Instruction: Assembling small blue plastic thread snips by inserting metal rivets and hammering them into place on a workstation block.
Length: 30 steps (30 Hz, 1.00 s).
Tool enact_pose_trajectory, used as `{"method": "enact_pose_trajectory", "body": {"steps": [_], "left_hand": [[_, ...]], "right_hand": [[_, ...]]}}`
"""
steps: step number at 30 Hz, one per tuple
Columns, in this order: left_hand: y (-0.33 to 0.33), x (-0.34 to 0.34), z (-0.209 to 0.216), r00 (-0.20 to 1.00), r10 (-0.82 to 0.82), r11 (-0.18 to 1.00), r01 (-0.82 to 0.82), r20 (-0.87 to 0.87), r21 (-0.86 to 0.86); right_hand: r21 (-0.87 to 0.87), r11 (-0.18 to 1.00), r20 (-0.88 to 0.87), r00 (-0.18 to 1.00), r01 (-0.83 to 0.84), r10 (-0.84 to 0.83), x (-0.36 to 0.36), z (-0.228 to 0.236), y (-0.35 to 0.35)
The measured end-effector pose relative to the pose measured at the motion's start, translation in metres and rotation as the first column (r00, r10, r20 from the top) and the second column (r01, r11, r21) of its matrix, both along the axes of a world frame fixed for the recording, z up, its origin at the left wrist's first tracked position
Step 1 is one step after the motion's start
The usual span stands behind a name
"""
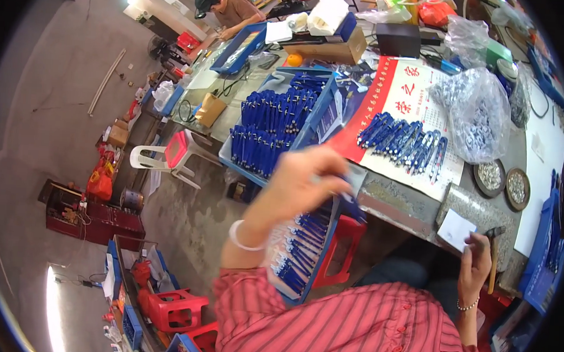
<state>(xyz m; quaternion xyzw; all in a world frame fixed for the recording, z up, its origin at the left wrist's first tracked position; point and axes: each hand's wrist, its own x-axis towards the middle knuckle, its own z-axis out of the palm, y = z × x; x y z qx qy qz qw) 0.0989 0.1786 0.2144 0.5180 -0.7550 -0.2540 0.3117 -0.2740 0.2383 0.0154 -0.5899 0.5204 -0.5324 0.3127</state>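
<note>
My left hand (309, 176), a white bangle on its wrist, is raised over the table's front edge beside a blue tray. Its fingers are closed on a slim blue piece (353, 209), blurred by motion. My right hand (475, 266), with a beaded bracelet, rests by a white card (456, 230) on a speckled stone slab (478, 208). Its fingers are apart and slightly bent at the card's edge, with nothing visible in them. Beside it lies a hammer (494, 260) with a wooden handle. A row of slim blue pieces (402, 143) lies on a red-and-white printed sheet (384, 165).
Blue trays hold stacked blue pieces (275, 121) and more rows (300, 247) below. Two round bowls (488, 177) of small metal parts and a clear plastic bag (479, 116) stand to the right. A white chair (174, 157), red stools (173, 307) and another person (236, 13) are at the left.
</note>
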Motion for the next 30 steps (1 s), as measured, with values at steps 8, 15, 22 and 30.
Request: {"method": "enact_pose_trajectory", "body": {"steps": [8, 15, 22, 30], "left_hand": [[0.000, -0.164, -0.103, 0.809, -0.424, 0.879, 0.476, -0.408, 0.030], [0.014, -0.205, -0.150, 0.704, -0.014, 0.710, 0.507, -0.710, 0.488], [0.040, -0.228, -0.199, 0.702, 0.124, 0.605, 0.506, -0.701, 0.614], [0.049, -0.224, -0.215, 0.745, 0.168, 0.507, 0.496, -0.645, 0.705]], "right_hand": [[0.237, 0.880, -0.018, 0.904, -0.411, 0.427, 0.009, 0.028, 0.022], [0.392, 0.836, 0.258, 0.918, -0.384, 0.301, -0.015, 0.028, 0.034], [0.634, 0.667, 0.452, 0.887, -0.392, 0.092, -0.028, 0.011, 0.040], [0.699, 0.570, 0.462, 0.881, -0.432, 0.100, -0.033, -0.002, 0.042]]}}
